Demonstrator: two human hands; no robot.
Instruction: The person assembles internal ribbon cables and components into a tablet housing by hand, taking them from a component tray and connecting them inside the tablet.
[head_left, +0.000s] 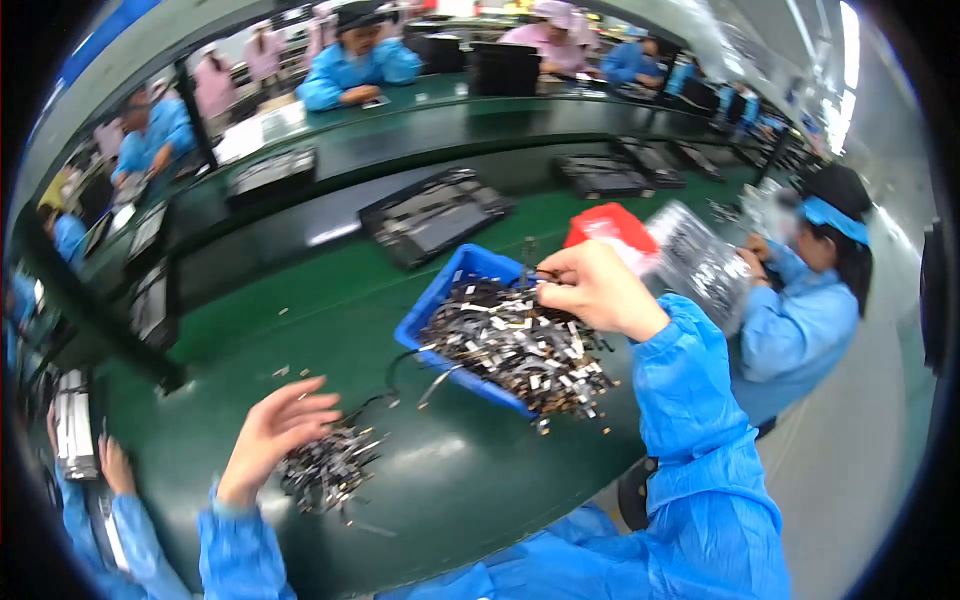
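Note:
A blue plastic bin (408,325) stands on the green table, heaped with small flat flex cables (520,340) in black, white and silver. Over its far right side, my right hand (597,288) pinches a thin dark flex cable (531,262) between thumb and fingers; its lower end merges with the heap. To the left, my left hand (287,428) hovers at a smaller pile of the same cables (330,468), its fingers stretched and apart, holding nothing visible. A few longer cables trail from the bin's near left edge toward this pile.
Behind the bin are a red bag (612,232) and clear plastic packaging (693,250). A black tray (435,212) lies farther back, with more trays along the bench. A co-worker in blue (805,300) sits at the right; another person's hands (115,468) show at the lower left.

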